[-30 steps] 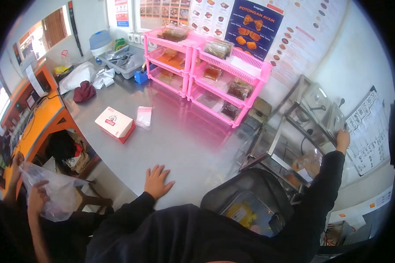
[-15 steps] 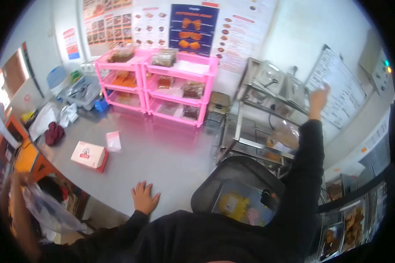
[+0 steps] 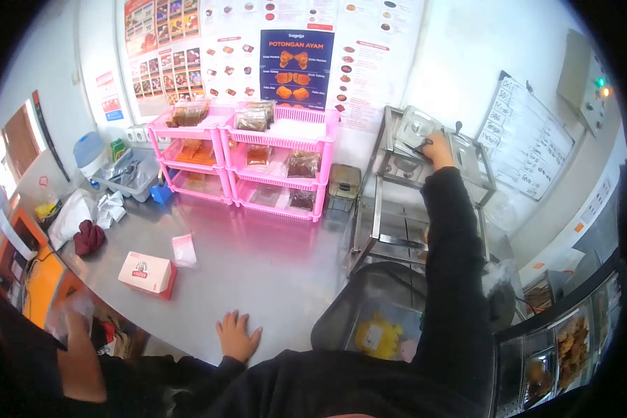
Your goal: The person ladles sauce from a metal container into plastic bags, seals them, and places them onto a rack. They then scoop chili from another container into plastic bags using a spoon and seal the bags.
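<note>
My left hand (image 3: 237, 338) lies flat on the steel table (image 3: 223, 285), fingers spread, with nothing in it. My right hand (image 3: 437, 151) reaches to the metal rack at the back right. Its fingers are closed around a black handle (image 3: 421, 145) at the lidded steel pan (image 3: 415, 128); what the handle belongs to is partly hidden. A second steel pan (image 3: 465, 155) sits beside it, with another dark handle (image 3: 458, 127) sticking up. On the table, left of my left hand, are a white and red box (image 3: 145, 272) and a small clear plastic bag (image 3: 184, 251).
Pink shelves (image 3: 275, 157) with packets stand at the back. Below the rack (image 3: 377, 216) is a dark bin (image 3: 338, 317) with yellow items. A grey basket (image 3: 143, 182) and maroon cloth (image 3: 89, 237) lie at the left. Another person's arm (image 3: 80, 366) shows at lower left.
My right hand has moved left and down from in front of the whiteboard to the pan, closing on the black handle. My left hand stays on the table. The view has tilted up slightly.
</note>
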Action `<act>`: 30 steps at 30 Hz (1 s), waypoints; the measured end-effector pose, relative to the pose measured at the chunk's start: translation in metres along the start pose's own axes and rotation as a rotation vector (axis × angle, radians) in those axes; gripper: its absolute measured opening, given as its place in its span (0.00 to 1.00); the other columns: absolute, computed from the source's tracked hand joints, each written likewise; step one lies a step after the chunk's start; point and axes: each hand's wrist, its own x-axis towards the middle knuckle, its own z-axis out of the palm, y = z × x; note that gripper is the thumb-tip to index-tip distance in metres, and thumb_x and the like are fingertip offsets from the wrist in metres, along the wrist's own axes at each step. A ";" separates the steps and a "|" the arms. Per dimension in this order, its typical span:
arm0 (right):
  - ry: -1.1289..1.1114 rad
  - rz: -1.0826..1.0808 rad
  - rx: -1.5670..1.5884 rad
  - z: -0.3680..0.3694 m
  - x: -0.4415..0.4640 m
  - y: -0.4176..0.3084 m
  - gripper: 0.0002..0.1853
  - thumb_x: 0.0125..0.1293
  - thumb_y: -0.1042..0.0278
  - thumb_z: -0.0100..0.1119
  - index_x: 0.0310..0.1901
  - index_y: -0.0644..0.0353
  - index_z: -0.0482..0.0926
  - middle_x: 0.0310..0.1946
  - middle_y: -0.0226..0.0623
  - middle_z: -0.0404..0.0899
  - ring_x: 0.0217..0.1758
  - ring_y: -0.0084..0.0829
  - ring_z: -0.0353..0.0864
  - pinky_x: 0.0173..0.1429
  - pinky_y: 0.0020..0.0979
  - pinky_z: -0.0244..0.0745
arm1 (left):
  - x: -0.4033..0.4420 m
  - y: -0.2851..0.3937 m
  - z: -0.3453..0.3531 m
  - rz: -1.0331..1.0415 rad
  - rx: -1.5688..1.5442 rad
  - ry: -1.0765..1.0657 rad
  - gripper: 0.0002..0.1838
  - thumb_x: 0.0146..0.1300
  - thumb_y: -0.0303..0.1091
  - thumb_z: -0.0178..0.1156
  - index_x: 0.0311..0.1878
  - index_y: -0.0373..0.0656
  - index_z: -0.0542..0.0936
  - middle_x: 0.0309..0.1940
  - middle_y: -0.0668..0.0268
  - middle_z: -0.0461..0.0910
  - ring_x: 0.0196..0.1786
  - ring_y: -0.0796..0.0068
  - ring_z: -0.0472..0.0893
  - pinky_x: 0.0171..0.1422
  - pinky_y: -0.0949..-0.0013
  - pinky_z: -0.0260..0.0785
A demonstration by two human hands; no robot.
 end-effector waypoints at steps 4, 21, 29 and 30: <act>0.074 -0.327 -0.346 0.059 0.051 0.031 0.11 0.47 0.66 0.50 0.23 0.62 0.80 0.27 0.48 0.78 0.33 0.44 0.79 0.42 0.36 0.72 | 0.002 0.001 -0.001 0.007 -0.021 -0.001 0.26 0.45 0.46 0.62 0.46 0.43 0.73 0.53 0.54 0.66 0.61 0.54 0.60 0.63 0.47 0.45; 0.045 0.373 0.362 -0.003 0.015 0.000 0.19 0.58 0.55 0.51 0.34 0.68 0.78 0.35 0.56 0.76 0.40 0.48 0.76 0.42 0.39 0.68 | 0.003 -0.001 0.004 0.003 -0.021 -0.026 0.26 0.45 0.47 0.61 0.46 0.43 0.72 0.53 0.54 0.66 0.60 0.51 0.60 0.62 0.44 0.45; 0.167 0.471 0.704 -0.039 0.028 0.017 0.26 0.57 0.51 0.55 0.35 0.76 0.75 0.33 0.59 0.76 0.39 0.50 0.76 0.42 0.39 0.68 | 0.000 -0.002 0.005 0.021 -0.017 0.013 0.26 0.45 0.47 0.62 0.46 0.44 0.72 0.53 0.54 0.65 0.59 0.53 0.61 0.62 0.45 0.45; 0.188 0.474 0.751 -0.054 0.026 0.012 0.25 0.57 0.52 0.55 0.34 0.76 0.75 0.31 0.57 0.76 0.36 0.48 0.76 0.40 0.39 0.68 | 0.000 -0.002 0.005 0.029 -0.002 0.023 0.26 0.44 0.47 0.62 0.47 0.44 0.72 0.53 0.54 0.65 0.59 0.54 0.61 0.61 0.46 0.46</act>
